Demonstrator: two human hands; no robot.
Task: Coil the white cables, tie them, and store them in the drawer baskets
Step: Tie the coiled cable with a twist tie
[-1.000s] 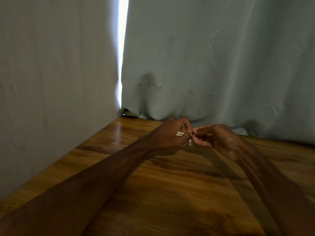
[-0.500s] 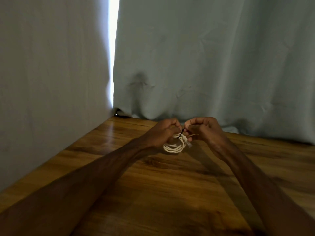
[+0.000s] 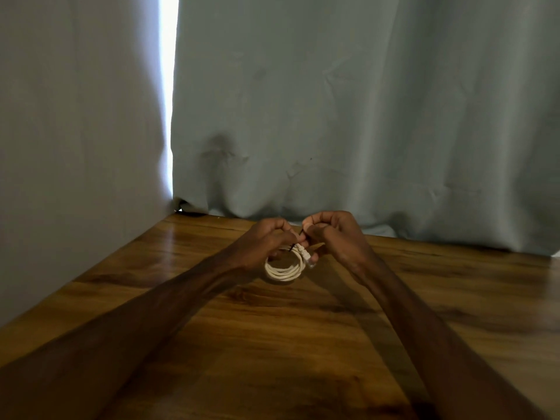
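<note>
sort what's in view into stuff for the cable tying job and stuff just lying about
In the job: coiled white cable, held by the left hand; thin black tie, pinched by the right hand.
Just there: wooden table; grey curtain behind it.

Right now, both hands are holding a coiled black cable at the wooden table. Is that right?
Not quite. The coiled cable is white, not black; only the thin tie at its top is dark. The head view shows it. The rest stands: the left hand and the right hand both hold it at the wooden table.
</note>
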